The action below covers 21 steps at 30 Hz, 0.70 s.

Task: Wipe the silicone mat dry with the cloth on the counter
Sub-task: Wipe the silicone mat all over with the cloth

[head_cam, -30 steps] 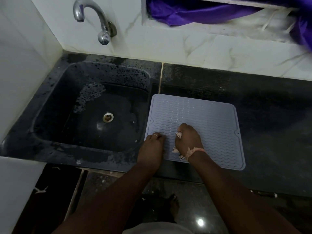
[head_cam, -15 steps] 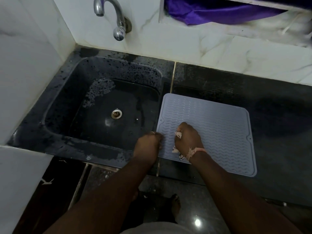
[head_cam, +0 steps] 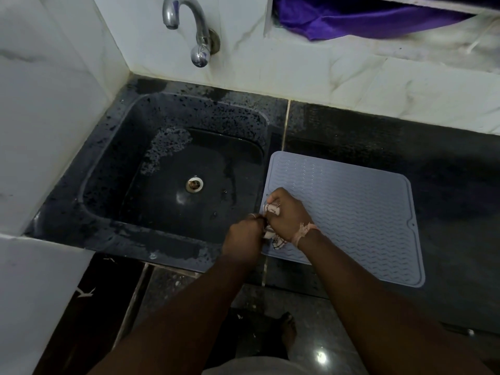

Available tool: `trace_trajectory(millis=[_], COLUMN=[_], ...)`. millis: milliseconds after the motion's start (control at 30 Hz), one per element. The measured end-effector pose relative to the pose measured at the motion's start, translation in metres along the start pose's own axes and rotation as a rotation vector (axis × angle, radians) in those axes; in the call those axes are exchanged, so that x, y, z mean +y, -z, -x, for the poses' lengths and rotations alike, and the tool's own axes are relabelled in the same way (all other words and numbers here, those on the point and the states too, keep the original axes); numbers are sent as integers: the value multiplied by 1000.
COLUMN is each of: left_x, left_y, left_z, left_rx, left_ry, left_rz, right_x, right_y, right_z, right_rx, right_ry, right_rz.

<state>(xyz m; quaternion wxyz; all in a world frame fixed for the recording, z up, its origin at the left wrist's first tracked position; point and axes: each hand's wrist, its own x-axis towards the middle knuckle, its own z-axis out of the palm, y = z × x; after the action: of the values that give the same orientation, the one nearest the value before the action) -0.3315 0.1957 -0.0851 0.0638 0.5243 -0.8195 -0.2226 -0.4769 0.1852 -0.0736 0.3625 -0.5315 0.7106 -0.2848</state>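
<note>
Right hand (head_cam: 288, 215): my fist, curled tight around the bunched cloth (head_cam: 273, 238); it rests on the near left corner of the mat (head_cam: 351, 212).
Left hand (head_cam: 243, 238): fingers closed, pinching the mat's left edge or the cloth beside it; I cannot tell which. A ring shows on one finger.
Cloth: pale with dark lines, crumpled; only small parts peep out above and below my right fist.
Mat: grey, ridged in wavy lines, lying flat on the dark counter (head_cam: 446, 171), just beside the sink (head_cam: 173, 171); its left edge runs along the sink's rim.
Step in hand: wiping the near left corner, as I judge it.
How to do it well: press the cloth flat so that more of it meets the ridges; stroke along the waves, not across them; pin the mat so it does not slide; work from this corner toward the far right one.
Progress: most of the mat lies beyond my hands; whether it is wet there I cannot tell in this dim light.
Surroundings: the sink basin is spotted with water, and a tap (head_cam: 200, 54) juts from the wall above it.
</note>
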Motion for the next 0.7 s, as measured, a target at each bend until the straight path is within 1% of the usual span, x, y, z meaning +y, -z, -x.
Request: trace_trajectory(millis=[67, 200, 333, 400, 433, 500, 600, 633, 700], left_x=[0, 3, 12, 23, 28, 41, 55, 61, 72], left_y=[1, 2, 8, 11, 11, 8, -2, -5, -12], left_z=[-1, 0, -8, -13, -14, -14, -11, -12, -14], left_rx=[-1, -65, -96, -116, -120, -106, -37, -32, -54], left_ry=[-2, 10, 98, 128, 137, 142, 77, 39, -34], left_rz=[9, -18, -22, -35, -37, -52, -158, -164, -140], right_x=[1, 12, 42, 60, 68, 83, 94, 95, 103], right_y=[9, 41, 82, 103, 110, 125, 141, 147, 159], right_z=[-5, 5, 36, 54, 61, 76, 91, 94, 101], right_rx=[7, 95, 198, 213, 204, 218, 214, 209, 224], right_ry=[-86, -328, -413, -460, -476, -458, -422, -419, -422], right_rz=[-153, -717, -1247, -1456, -1498, -1500, -1320, -1252, -1195])
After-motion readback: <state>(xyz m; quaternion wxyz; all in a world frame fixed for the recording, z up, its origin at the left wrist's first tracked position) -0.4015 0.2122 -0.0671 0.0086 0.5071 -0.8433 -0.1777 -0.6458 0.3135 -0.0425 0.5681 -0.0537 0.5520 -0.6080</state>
